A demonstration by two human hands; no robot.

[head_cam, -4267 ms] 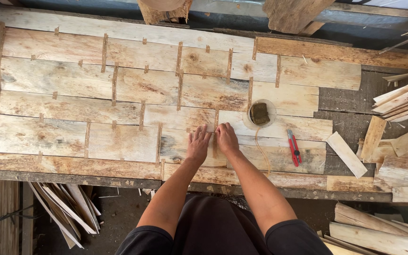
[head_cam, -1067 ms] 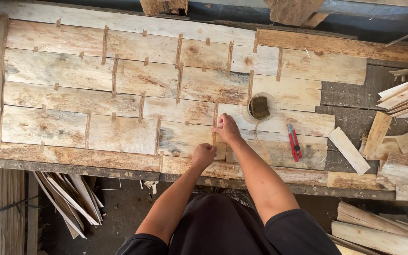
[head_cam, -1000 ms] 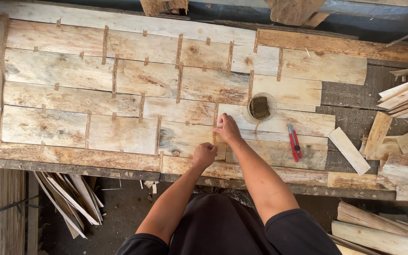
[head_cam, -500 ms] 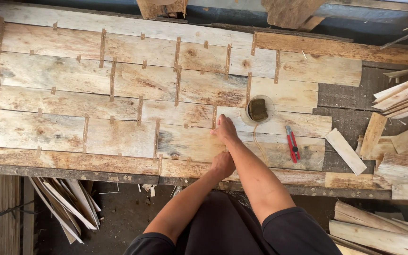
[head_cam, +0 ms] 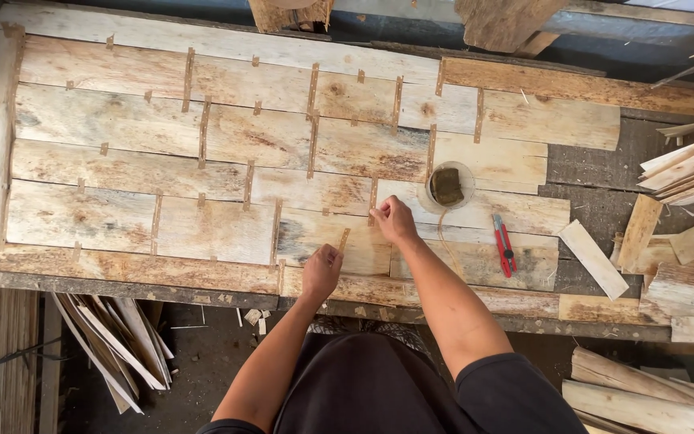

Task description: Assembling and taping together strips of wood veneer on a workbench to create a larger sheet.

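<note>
A patchwork panel of pale veneer pieces lies flat on the bench, its seams bridged by short brown tape strips.

The right hand rests on the panel just left of and below the small round cup. Its fingers are curled, with the fingertips pressed onto the veneer at a seam. Whether they pinch anything cannot be told.

The left hand sits lower and further left of the cup, near the panel's front edge. It is loosely closed, knuckles up. A tape strip stands slanted right at its fingertips, lying on the veneer. Whether the fingers grip that strip or only touch it cannot be told.

The cup holds a dark, wet-looking block and stands on the panel. A red cutter lies on the panel, right of and below the cup, apart from both hands.

Loose offcuts are stacked well to the right of the cup, off the panel. More veneer sheets lean below the bench, far left of and below the cup.
</note>
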